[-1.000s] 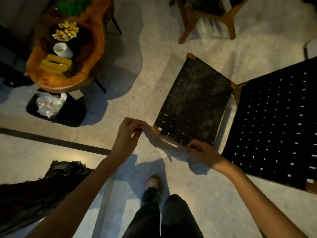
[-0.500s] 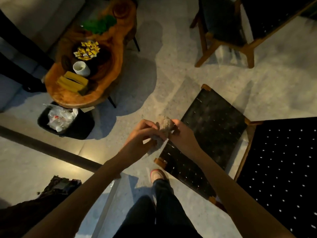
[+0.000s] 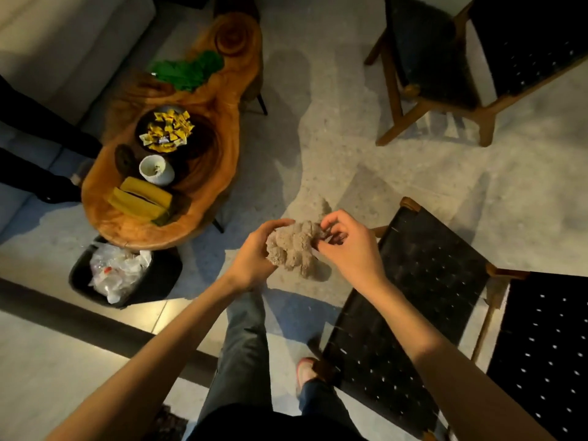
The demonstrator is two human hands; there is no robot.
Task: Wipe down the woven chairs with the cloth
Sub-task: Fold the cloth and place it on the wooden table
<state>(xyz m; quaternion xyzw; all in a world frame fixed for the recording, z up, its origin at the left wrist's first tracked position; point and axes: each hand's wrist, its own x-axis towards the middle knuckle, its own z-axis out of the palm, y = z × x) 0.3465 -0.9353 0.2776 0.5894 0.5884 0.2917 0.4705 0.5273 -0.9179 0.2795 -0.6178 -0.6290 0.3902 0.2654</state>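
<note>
Left of the cloth sits the curvy brown wooden bench. Your left hand has a tight grip on the fluffy beige crumpled cloth, held up over the floor. Your right hand pinches its other side. Right of the cloth stands the black woven chair with a wooden frame.

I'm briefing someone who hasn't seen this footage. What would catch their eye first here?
First, the crumpled beige cloth in the centre, held up between the left hand and right hand, each with its grip closed on it. Next, the dusty black woven chair at lower right, below the right forearm. Then the wooden side table at upper left, carrying a dish of yellow packets.
</note>
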